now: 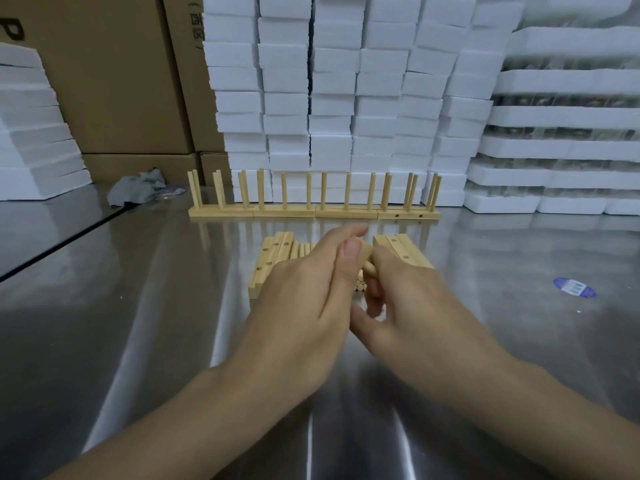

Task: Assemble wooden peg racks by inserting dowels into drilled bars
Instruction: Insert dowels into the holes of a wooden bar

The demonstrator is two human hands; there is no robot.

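Wood dowel (367,259) is pinched jointly by left hand (304,299) and right hand (408,299) over the table (138,306) centre, between drilled bars (273,258) stacked within reach, while finished racks (311,212) are parked toward the far edge.

The silver metal table (104,306) is smooth and shiny. The pale wooden bars with round holes (273,258) look matt. The white foam blocks (332,81) look grainy. The brown cardboard boxes (114,81) are dull.
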